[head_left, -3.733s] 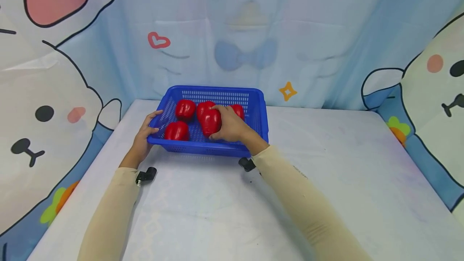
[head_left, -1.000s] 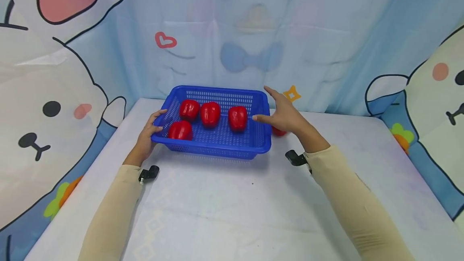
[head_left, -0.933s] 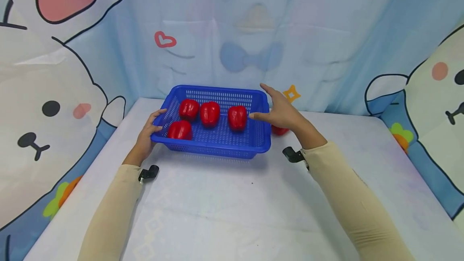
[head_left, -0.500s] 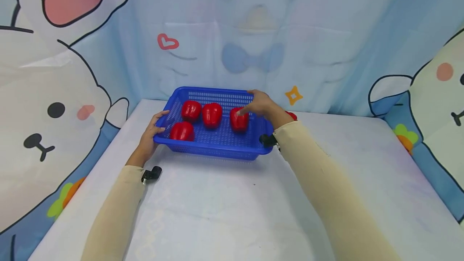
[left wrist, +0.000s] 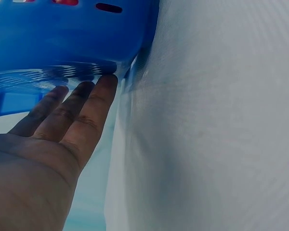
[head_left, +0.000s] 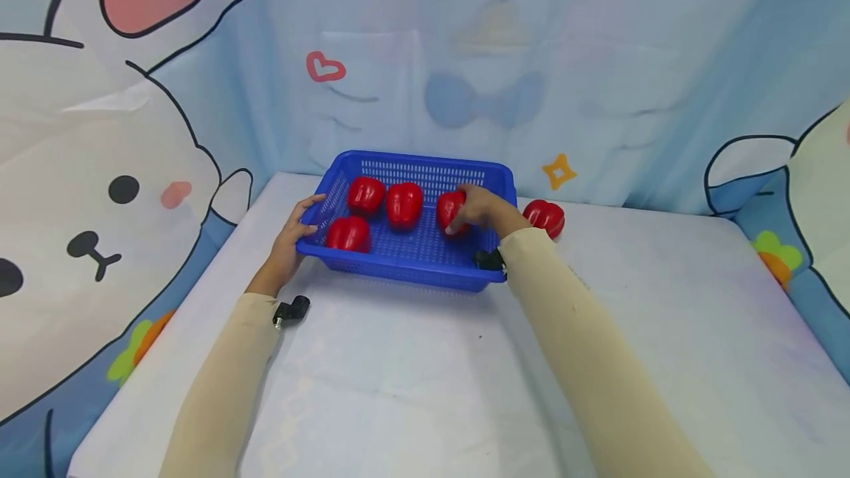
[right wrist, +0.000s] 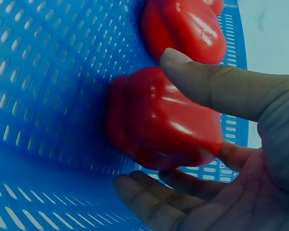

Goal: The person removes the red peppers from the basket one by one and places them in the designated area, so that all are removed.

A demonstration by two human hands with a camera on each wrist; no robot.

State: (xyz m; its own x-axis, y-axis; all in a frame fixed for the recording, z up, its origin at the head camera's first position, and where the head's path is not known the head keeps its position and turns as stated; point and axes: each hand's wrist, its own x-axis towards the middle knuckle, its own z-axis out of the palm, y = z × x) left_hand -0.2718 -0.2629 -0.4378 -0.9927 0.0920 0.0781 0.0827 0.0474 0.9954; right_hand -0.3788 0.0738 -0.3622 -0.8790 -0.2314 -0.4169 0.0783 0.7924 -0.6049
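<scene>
Towards the right end of a rectangular blue plastic basket with slotted walls [head_left: 405, 268], 1 glossy red bell pepper [right wrist: 159, 125]: blocky, smooth, deeply lobed, with pale streaks of light along its skin. Near it, to the left, 3 more red bell peppers [head_left: 404, 206], also within the basket; outside, on the white surface [head_left: 412, 389] to the right, 1 other red pepper [head_left: 544, 218].

Grasped by the right hand [head_left: 479, 209], with thumb laid across 1 side and curved fingers [right wrist: 156, 207] along the opposite side. At the basket's left end, contact from the left hand [head_left: 287, 242], with fingers extended nearly straight against the blue plastic.

Hidden behind the right hand in the head view: the right side of the grasped pepper. Hard to make out: firmness of hold, or any gap between pepper and basket floor. Cut off at the top of the right wrist view: the neighbouring pepper. Masked by a small black wrist device [head_left: 489, 260]: part of the basket's front right corner. Reduced to dabs of red through wall slots in the left wrist view: the contents.
</scene>
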